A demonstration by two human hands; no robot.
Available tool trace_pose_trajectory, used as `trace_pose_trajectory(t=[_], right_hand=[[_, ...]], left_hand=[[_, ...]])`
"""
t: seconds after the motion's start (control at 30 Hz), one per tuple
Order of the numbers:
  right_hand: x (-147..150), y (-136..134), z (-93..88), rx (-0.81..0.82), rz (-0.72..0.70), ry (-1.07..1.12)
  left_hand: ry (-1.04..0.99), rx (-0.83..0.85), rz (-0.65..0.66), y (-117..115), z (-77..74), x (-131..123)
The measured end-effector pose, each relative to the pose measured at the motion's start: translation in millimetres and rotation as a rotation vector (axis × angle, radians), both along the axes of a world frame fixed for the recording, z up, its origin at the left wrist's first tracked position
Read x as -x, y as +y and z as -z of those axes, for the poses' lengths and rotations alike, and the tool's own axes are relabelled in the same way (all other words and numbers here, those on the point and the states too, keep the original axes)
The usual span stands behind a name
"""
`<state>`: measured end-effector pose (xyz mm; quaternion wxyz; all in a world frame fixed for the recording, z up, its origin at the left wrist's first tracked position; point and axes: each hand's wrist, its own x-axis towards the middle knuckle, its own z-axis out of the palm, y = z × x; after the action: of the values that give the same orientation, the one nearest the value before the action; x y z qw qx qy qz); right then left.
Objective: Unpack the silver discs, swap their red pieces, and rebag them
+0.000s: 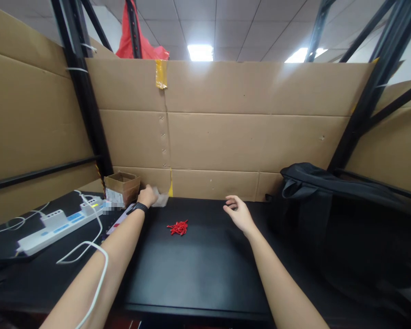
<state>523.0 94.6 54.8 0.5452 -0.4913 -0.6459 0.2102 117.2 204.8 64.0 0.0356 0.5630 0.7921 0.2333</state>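
a smooth, matte black bench is bounded at the back and sides by flat brown corrugated cardboard panels. a small heap of thin red pieces, tangled and irregular, is found near the middle of the bench, somewhat toward the back edge. a whitish crumpled piece, soft and partly translucent, is located at the back edge, left of centre; its material cannot be told. it is gripped by the left hand, whose fingers are closed around it; a black band is worn at that wrist. just left of this hand a small open cardboard box is set. the right hand is held open with fingers loosely curled, near the back edge, right of the heap; nothing is held, and contact with the bench cannot be told. a white plastic power strip lies at the left edge, a limp black fabric bag at the right.
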Motion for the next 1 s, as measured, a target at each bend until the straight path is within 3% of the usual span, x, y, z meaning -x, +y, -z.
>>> trace_pose_trajectory(t=[0.13, 0.23, 0.33, 0.4, 0.5, 0.63, 0.73, 1.0], right_hand=[[-16.6, 3.6, -3.8, -0.031, 0.092, -0.049], [-28.8, 6.2, -6.4, -0.047, 0.168, -0.116], [-41.8, 9.6, -5.2, -0.061, 0.234, -0.251], [-49.9, 11.9, -1.1, -0.057, 0.250, -0.371], [-58.3, 13.6, 8.1, 0.014, 0.230, -0.521], [-63.1, 11.5, 17.7, 0.127, 0.139, -0.588], [-64.0, 8.3, 20.1, 0.151, 0.119, -0.592], [-65.6, 14.8, 26.5, 0.179, 0.156, -0.579]], left_hand=[[0.004, 0.011, 0.005, 8.4, -2.1, 2.3], [0.010, -0.015, 0.001, 2.3, -9.4, 3.7], [0.078, -0.160, -0.052, -15.5, -17.3, -2.9], [0.135, -0.340, -0.045, -29.0, -20.6, -14.9], [0.097, -0.425, 0.183, -44.6, -19.5, -43.3], [0.030, -0.097, 0.596, -56.0, -6.5, -85.3], [0.028, -0.017, 0.655, -63.2, 5.5, -103.6], [0.028, -0.197, 0.725, -81.8, 12.7, -99.3]])
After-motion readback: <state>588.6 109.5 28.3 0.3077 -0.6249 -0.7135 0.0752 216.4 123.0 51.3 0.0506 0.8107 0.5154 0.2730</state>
